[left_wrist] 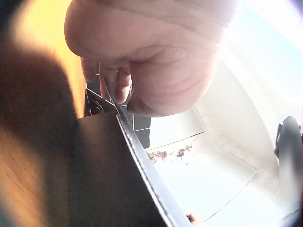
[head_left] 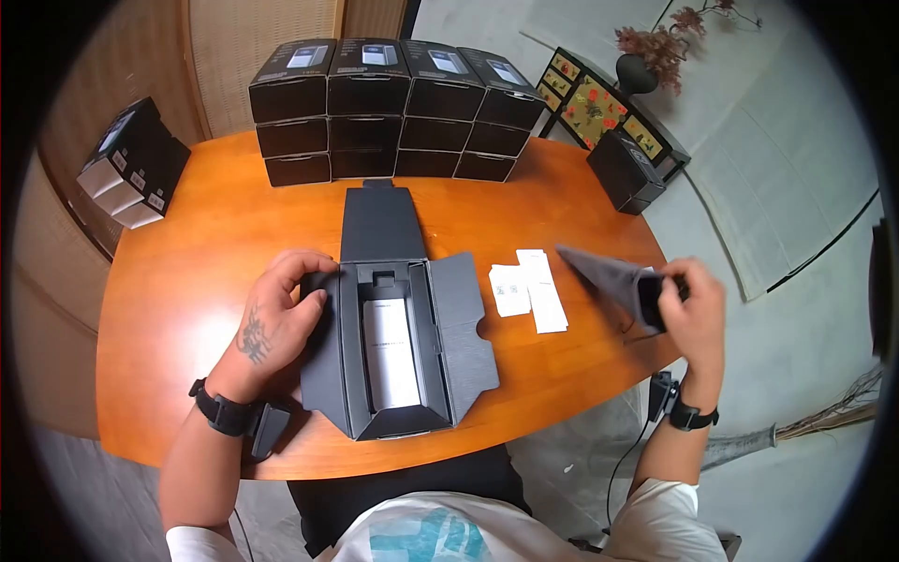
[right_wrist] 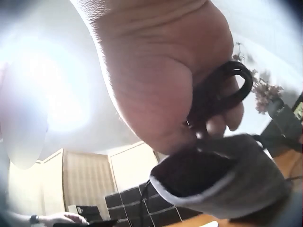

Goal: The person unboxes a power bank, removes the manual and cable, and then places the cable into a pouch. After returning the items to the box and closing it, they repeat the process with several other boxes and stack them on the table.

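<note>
A black carton (head_left: 426, 351) stands on the table with its lid and side flaps folded out. Inside lies a white slab or slim box (head_left: 389, 351) with small print. My left hand (head_left: 276, 314) grips the carton's left flap (left_wrist: 147, 175), its thumb on one face and its fingers over the far edge. To the right, my right hand (head_left: 695, 309) holds a grey fabric pouch (head_left: 613, 286) by its mouth, above the table's right side. A black looped strap or cable (right_wrist: 222, 92) is bunched in that hand, and the pouch's dark opening (right_wrist: 191, 172) shows below it.
White printed papers (head_left: 541, 295) lie between the carton and the pouch. Stacked black boxes (head_left: 375, 98) line the table's back. More boxes (head_left: 136, 164) stand at the left edge, and a single black box (head_left: 626, 171) at the right. The wooden table (head_left: 206, 244) has a curved edge.
</note>
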A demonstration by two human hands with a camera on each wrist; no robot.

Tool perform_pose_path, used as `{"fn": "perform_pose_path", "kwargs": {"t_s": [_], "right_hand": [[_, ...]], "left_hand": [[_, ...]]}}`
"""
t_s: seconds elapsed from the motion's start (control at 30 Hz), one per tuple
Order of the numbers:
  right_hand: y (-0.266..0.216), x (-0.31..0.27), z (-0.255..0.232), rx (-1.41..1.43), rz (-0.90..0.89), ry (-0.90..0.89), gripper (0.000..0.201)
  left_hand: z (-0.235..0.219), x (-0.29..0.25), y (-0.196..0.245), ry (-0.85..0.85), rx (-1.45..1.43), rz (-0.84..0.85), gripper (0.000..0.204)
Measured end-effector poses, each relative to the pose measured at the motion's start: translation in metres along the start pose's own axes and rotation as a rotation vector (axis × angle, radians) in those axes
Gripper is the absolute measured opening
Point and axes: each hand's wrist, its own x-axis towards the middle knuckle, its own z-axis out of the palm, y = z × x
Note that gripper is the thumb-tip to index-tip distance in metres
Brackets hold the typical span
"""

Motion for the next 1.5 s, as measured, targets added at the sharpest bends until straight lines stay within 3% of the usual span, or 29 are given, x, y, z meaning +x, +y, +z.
{"fn": "perform_pose_path", "kwargs": {"t_s": [0.1, 0.17, 0.2, 0.23, 0.27, 0.33, 0.4, 0.43, 0.5, 0.53, 0.57, 0.73, 0.8, 0.9, 1.1, 1.27, 1.33, 1.43, 1.5], "right_hand": [[-0.052, 0.023, -0.012, 0.189, -0.064, 0.253, 0.008], [-0.095, 0.036, -0.001, 0.518, -0.174, 0.394, 0.009], [-0.113, 0.043, 0.007, 0.550, -0.301, 0.428, 0.015], [-0.131, 0.047, 0.011, 0.519, -0.451, 0.394, 0.018], [-0.149, 0.052, 0.015, 0.496, -0.602, 0.354, 0.022], [-0.181, 0.055, 0.028, 0.397, -0.874, 0.138, 0.027], [-0.206, 0.055, 0.050, 0.395, -1.011, -0.022, 0.031], [-0.215, 0.054, 0.063, 0.399, -1.048, -0.076, 0.033], [-0.224, 0.054, 0.093, 0.479, -1.050, -0.030, 0.025], [-0.227, 0.056, 0.107, 0.523, -1.039, 0.015, 0.020], [-0.230, 0.058, 0.114, 0.563, -1.026, 0.057, 0.016], [-0.228, 0.060, 0.096, 0.997, -0.689, -0.112, 0.034], [-0.229, 0.057, 0.091, 1.133, -0.627, -0.137, 0.030], [-0.234, 0.057, 0.092, 1.178, -0.671, -0.177, 0.026], [-0.242, 0.054, 0.109, 1.055, -0.664, -0.150, 0.025], [-0.251, 0.073, 0.119, 0.777, -0.849, 0.006, 0.017], [-0.257, 0.079, 0.119, 0.718, -0.820, -0.054, 0.015], [-0.267, 0.089, 0.127, 0.701, -0.805, -0.154, 0.015], [-0.271, 0.093, 0.137, 0.726, -0.840, -0.238, 0.022]], "left_hand": [[-0.001, -0.001, 0.004, 0.073, 0.163, 0.111, 0.037], [-0.003, -0.002, 0.008, 0.114, 0.211, 0.174, 0.049], [-0.002, -0.003, 0.012, 0.142, 0.230, 0.221, 0.052], [-0.004, -0.004, 0.015, 0.171, 0.251, 0.268, 0.056], [-0.007, -0.005, 0.011, 0.196, 0.281, 0.336, 0.075], [-0.011, -0.002, 0.015, 0.313, 0.282, 0.509, 0.090], [-0.007, 0.000, 0.018, 0.416, 0.223, 0.643, 0.098], [-0.014, 0.000, 0.021, 0.406, 0.290, 0.713, 0.092], [-0.032, -0.003, 0.034, 0.328, 0.543, 0.866, 0.075], [-0.036, -0.006, 0.038, 0.275, 0.704, 0.783, 0.052], [-0.031, -0.007, 0.037, 0.282, 0.621, 0.768, 0.041], [-0.028, -0.003, 0.024, 0.308, 0.459, 0.620, 0.037], [-0.027, -0.001, 0.022, 0.344, 0.461, 0.625, 0.038], [-0.024, 0.000, 0.021, 0.383, 0.460, 0.631, 0.039], [-0.027, 0.000, 0.018, 0.384, 0.449, 0.628, 0.035], [-0.040, -0.001, 0.027, 0.294, 0.316, 0.649, 0.031], [-0.052, -0.004, 0.028, 0.263, 0.251, 0.626, 0.024], [-0.060, -0.011, 0.037, 0.296, -0.116, 0.318, 0.009], [-0.071, -0.011, 0.036, 0.382, -0.048, 0.406, 0.012]]}}
